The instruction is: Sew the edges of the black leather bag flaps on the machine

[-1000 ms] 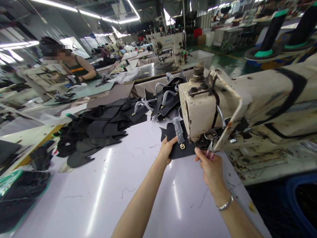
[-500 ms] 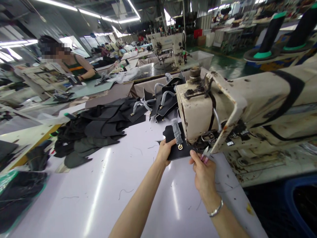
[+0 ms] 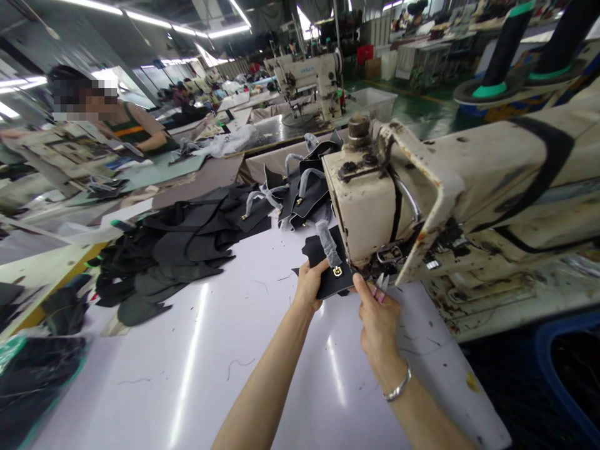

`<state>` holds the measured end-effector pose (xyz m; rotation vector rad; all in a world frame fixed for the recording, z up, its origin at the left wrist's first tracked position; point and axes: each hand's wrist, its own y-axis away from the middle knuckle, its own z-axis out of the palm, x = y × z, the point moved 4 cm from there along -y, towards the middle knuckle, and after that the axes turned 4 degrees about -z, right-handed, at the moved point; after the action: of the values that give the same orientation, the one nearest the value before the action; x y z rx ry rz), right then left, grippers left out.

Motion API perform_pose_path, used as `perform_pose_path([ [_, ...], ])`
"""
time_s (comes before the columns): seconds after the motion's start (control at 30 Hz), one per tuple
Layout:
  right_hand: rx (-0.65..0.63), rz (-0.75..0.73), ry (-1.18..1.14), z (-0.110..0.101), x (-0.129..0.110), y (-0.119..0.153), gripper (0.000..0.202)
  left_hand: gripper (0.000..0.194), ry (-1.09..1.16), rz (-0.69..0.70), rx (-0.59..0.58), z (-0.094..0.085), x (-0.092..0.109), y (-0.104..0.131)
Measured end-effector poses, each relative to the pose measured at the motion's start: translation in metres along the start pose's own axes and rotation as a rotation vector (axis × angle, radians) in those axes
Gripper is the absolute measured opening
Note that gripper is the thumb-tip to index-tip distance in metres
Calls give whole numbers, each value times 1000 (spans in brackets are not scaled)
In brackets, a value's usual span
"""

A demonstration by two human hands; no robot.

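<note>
My left hand point(image 3: 309, 287) grips the left edge of a black panel point(image 3: 330, 284), its thumb on top. A plastic-wrapped handle point(image 3: 328, 244) with a gold buckle point(image 3: 337, 271) lies on that panel. The panel's right side reaches the sewing machine head point(image 3: 363, 212), whose needle area I cannot make out. My right hand point(image 3: 379, 315) is closed around small pink-handled scissors point(image 3: 380, 289), blades pointing up, and its forefinger touches the panel's right edge beside the machine.
Black cut pieces point(image 3: 182, 244) are heaped on the white table point(image 3: 244, 350) at left. More panels with wrapped handles point(image 3: 304, 187) lie behind. Thread cones point(image 3: 497, 56) stand at upper right. A person point(image 3: 135, 131) sits at another machine at left.
My right hand has moved slightly left, its forefinger now against the panel's edge. The panel has turned a little near the machine. The camera view has shifted slightly.
</note>
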<state>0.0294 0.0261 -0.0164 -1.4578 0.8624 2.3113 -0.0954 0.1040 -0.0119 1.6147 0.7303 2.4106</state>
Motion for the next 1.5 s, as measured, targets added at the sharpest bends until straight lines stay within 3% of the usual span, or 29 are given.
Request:
perform_pose_path([
  [0.17,13,3,4,3,1,0,58,29,30,20,3,-2,-1,1],
  [0.7,28,-51,19,4,4,-5,48,31,125,34,125,-11,-8,17],
  [0.93,12,-78,48,0,-3,-4,48,26,159,51,181,-14,-15,45],
  [1.17,5,-6,-17,-7,-3,-8,41,29,224,62,331,-19,-42,89],
  [1.33,-122,63,77,-23,-5,-18,44,38,226,151,412,-9,-64,119],
  [1.5,-334,-222,540,-46,-30,-24,54,35,124,186,335,0,-85,131],
])
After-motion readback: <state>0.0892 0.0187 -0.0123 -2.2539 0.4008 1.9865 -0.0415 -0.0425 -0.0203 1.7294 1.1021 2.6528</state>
